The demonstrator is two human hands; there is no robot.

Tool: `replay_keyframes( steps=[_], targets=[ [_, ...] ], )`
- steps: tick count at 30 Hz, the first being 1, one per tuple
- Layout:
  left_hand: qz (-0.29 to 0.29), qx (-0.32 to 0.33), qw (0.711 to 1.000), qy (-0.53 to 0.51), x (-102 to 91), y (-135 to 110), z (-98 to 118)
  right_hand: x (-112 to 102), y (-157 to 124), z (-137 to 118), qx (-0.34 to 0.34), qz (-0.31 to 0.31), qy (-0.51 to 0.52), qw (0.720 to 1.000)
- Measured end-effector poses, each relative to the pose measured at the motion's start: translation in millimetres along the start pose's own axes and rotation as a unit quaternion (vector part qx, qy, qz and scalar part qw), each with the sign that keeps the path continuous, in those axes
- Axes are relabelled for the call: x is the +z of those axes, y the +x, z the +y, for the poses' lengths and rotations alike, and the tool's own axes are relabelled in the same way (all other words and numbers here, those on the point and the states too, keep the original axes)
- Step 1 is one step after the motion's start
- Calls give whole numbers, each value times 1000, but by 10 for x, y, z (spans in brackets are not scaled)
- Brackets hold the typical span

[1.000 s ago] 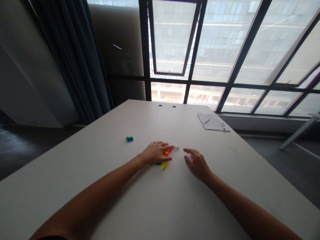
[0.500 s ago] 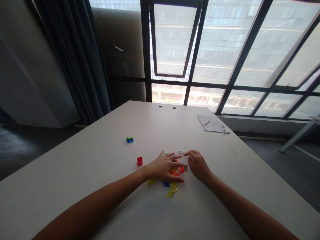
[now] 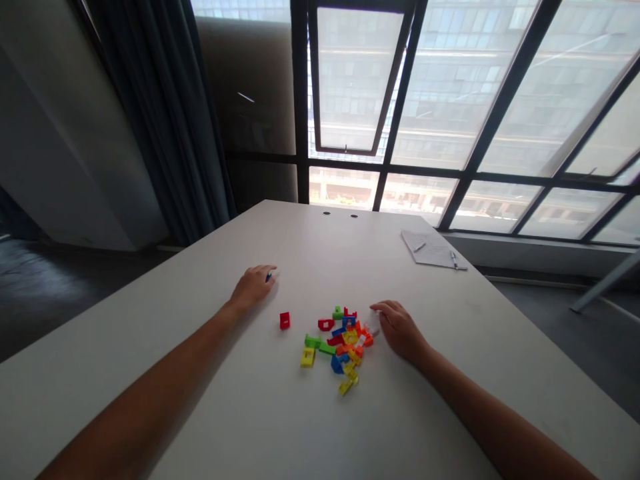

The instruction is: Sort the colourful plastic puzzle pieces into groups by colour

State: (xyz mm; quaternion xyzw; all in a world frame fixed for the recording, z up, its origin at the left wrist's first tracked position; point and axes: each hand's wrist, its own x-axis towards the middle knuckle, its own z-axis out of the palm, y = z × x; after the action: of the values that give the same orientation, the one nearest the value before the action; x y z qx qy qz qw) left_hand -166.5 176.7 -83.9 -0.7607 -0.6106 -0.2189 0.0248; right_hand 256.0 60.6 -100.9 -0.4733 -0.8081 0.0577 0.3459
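A pile of small coloured plastic blocks [image 3: 341, 345] lies in the middle of the white table [image 3: 210, 373]. A single red block [image 3: 285, 321] sits just left of the pile. My left hand [image 3: 253, 287] has reached out to the far left over a small blue and green block, fingers curled on it; only a sliver of the block shows at the fingertips. My right hand [image 3: 397, 328] rests at the right edge of the pile, fingers bent around a clear whitish piece [image 3: 373, 323].
A sheet of paper [image 3: 433, 251] with a pen [image 3: 454, 259] lies at the far right of the table. Two cable holes [image 3: 340, 215] mark the far edge. Large windows and a dark curtain stand behind.
My left hand left the pile and moved left and away to the blue and green block. The pile now lies uncovered. My right hand stayed at the pile's right side.
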Motion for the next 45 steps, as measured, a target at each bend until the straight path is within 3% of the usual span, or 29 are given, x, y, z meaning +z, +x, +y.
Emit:
replay_keyframes(
  steps=[3, 7, 15, 18, 25, 28, 32, 35, 38, 41, 45],
  targets=[
    [5, 6, 1000, 2, 2, -14, -98, -36, -9, -43, 24, 9, 10, 1000],
    [-12, 39, 998, -43, -4, -45, 22, -62, -31, -85, 39, 8, 29, 999],
    [-149, 159, 960, -176, -81, -283, 814, -66, -72, -136, 8, -7, 51, 999],
    [-203, 175, 940, -210, -147, -390, 1095, -73, -94, -153, -12, -11, 63, 998],
    [-253, 208, 911, -249, -294, -603, 1456, -91, -128, -232, -37, -28, 101, 994],
    [-246, 216, 901, -284, -351, -618, 1435, -102, -116, -218, -52, -6, 99, 994],
    [-212, 182, 927, -250, -453, -542, 1161, -135, -65, -148, -48, 19, 82, 995],
    [-219, 149, 947, -180, -552, -498, 855, -159, 20, -122, -38, -23, 81, 996],
    [-263, 133, 943, -157, -643, -516, 636, -167, 165, -146, -56, -78, 81, 992],
    [-303, 144, 928, -165, -693, -564, 585, -147, 338, -182, -89, -118, 80, 986],
    [-325, 171, 914, -173, -669, -623, 686, -66, 462, -188, -124, -163, 78, 976]
  ],
)
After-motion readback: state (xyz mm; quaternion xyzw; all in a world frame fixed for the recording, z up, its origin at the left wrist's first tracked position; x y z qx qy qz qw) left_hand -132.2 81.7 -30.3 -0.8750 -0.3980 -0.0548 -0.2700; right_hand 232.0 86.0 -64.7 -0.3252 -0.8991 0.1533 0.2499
